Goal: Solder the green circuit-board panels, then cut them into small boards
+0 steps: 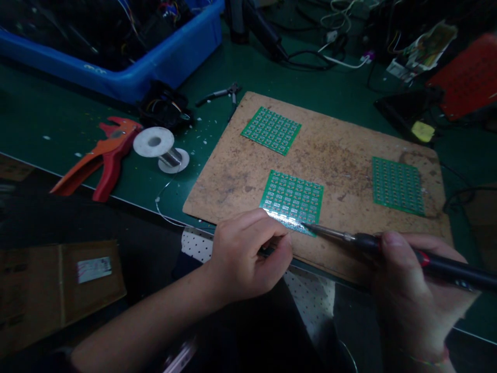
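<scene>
My right hand (423, 285) is wrapped round a black soldering iron (367, 242) with a red ring. Its tip touches the lower edge of the nearest green circuit board (293, 194), where a bright glare lies. My left hand (252, 248) is closed in a pinch just below that board. Thin solder wire (165, 217) runs from the white spool (173, 158) into this hand, and the fingers hide its end. Two more boards lie on the brown work board (337, 166): one at the far left (271, 130), another at the right (398, 185).
Red-handled cutters (111, 153) lie left of the spool. Behind are small pliers (219, 95) and a blue bin (174, 54) of dark parts. A red device (468, 77) and a stand with yellow sponge (422, 131) are at right. A cardboard box (89, 295) sits below the table.
</scene>
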Demonstrator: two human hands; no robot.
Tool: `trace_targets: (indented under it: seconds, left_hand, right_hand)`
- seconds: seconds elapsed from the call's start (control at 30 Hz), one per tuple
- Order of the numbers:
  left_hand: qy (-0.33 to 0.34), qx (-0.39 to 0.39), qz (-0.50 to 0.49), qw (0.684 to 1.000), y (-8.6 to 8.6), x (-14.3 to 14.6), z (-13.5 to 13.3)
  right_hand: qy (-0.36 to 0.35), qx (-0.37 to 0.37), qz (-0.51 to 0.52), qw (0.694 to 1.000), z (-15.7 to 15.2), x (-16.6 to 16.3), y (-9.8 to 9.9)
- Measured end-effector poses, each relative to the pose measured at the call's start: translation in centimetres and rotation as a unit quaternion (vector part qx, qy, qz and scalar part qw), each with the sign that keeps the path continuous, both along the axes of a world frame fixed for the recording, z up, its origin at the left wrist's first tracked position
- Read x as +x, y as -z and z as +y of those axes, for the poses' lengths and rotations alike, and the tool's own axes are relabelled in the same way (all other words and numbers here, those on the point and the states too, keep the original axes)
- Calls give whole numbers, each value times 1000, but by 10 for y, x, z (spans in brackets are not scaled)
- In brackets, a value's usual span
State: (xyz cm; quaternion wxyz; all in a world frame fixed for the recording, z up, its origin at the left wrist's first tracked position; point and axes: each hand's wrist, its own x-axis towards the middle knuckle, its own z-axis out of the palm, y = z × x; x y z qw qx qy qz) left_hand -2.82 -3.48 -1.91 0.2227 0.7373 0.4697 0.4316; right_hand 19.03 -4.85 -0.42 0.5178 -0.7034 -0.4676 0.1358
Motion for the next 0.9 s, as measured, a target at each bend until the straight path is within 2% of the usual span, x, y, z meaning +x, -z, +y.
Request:
trace_targets:
  seconds: [0.43, 0.9]
  left_hand:
    - [-8, 7, 28, 1000, 1, 0, -1]
    - [-7, -6, 49, 999, 2, 1, 0]
  right_hand:
    - [-18, 0, -22, 1000, 1, 0, 1]
    - [0, 3, 2, 1000, 2, -3, -3]
